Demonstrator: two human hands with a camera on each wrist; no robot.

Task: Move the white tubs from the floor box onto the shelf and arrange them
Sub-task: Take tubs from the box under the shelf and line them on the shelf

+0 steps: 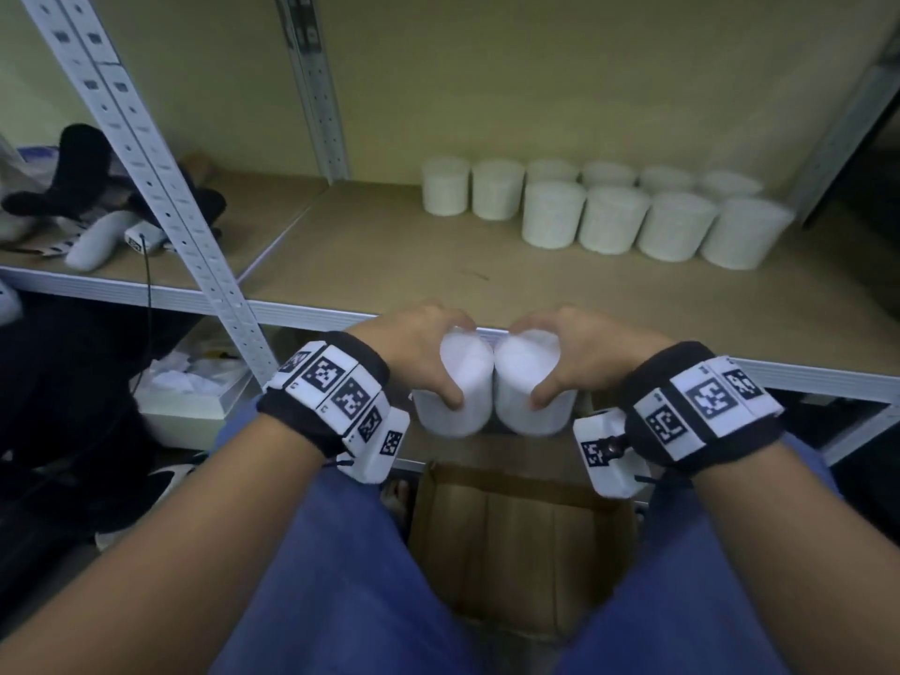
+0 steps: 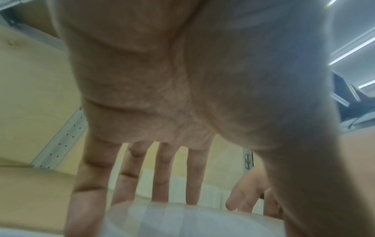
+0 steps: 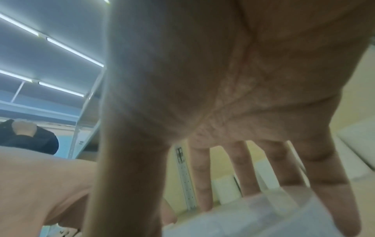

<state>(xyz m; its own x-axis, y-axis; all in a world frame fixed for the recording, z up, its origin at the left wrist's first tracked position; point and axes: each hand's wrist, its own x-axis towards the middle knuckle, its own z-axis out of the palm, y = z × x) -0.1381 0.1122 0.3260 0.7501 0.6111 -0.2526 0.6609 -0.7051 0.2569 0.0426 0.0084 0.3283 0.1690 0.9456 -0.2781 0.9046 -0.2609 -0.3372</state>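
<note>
Each hand holds one white tub in front of the shelf edge (image 1: 316, 311), above the floor box (image 1: 516, 543). My left hand (image 1: 428, 353) grips the left tub (image 1: 460, 397) from the top, thumb on its near side. My right hand (image 1: 560, 353) grips the right tub (image 1: 528, 397) the same way. The two tubs touch side by side. In the left wrist view the fingers (image 2: 162, 173) reach over the tub (image 2: 182, 219); the right wrist view shows fingers (image 3: 245, 170) over the other tub (image 3: 263, 214). Several white tubs (image 1: 613, 209) stand in two rows at the shelf's back right.
A perforated metal upright (image 1: 160, 187) rises left of the hands. Dark and white items (image 1: 92, 207) lie on the neighbouring shelf at left. The brown shelf board (image 1: 370, 246) lies bare in front of the rows. My blue-clad knees (image 1: 341, 577) flank the cardboard box.
</note>
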